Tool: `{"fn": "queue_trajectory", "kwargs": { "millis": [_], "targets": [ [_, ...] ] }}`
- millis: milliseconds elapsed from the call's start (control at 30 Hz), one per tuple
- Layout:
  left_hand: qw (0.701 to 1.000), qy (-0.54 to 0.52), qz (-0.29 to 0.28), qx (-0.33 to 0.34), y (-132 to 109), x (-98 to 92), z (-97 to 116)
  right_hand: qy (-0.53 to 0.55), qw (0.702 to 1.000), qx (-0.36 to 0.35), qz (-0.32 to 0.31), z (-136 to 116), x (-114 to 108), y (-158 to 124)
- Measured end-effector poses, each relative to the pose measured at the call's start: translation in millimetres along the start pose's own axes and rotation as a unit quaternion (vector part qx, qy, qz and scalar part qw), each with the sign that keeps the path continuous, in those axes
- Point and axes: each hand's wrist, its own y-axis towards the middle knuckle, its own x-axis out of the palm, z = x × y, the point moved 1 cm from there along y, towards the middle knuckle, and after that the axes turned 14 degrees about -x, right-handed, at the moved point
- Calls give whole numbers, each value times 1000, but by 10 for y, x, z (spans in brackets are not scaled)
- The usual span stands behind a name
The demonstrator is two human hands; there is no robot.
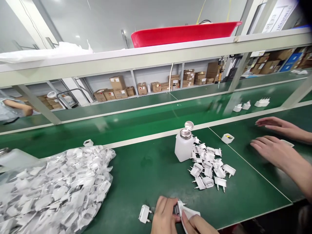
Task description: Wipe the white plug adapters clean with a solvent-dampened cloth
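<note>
Pinching a white plug piece [180,205], the left grip [164,215] sits beside the right grip [199,225], seemingly closed on white cloth [192,212].

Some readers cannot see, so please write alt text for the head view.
A person's left hand holds a white plug part and the right hand a white cloth or paper against it, over a green workbench. Ahead, a pile of similar parts lies beside a white bottle; a clear bag of white parts is at left, a co-worker's hands at right.
</note>
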Motion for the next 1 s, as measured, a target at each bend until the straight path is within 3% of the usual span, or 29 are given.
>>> {"fn": "queue_trajectory", "kwargs": {
  "millis": [100, 167, 267, 367, 433, 500, 667, 733, 867, 1000],
  "targets": [
    [1000, 5, 7, 3, 2, 12, 0, 0, 999, 25, 40, 271, -611, 412],
    [1000, 4, 2, 5, 14, 17, 8, -2, 998, 44, 43, 503, -902, 619],
    [1000, 5, -11, 5, 33, 15, 19, -16, 998, 55, 19, 777, -1111, 773],
    [1000, 16, -7, 3, 41, 6, 17, -30, 998, 43, 30, 842, -1157, 814],
    [1000, 22, -3, 6, 40, 4, 9, -28, 999, 28, 35, 753, -1077, 767],
    [1000, 24, -4, 9, 37, 7, 1, -26, 999, 10, 27, 574, -843, 617],
    [999, -12, -33, -2, 25, 9, -11, -18, 998, -28, -46, -25, 209, 42],
    [998, -28, -55, -4, 21, 1, -9, -52, 993, -43, -93, -197, 495, -34],
    [998, 3, -54, -14, 14, -15, 13, -118, 979, -68, -148, -242, 585, 22],
    [998, -18, -38, -44, -12, 10, 70, -168, 959, -183, -139, -58, 534, -193]
  ]
}}
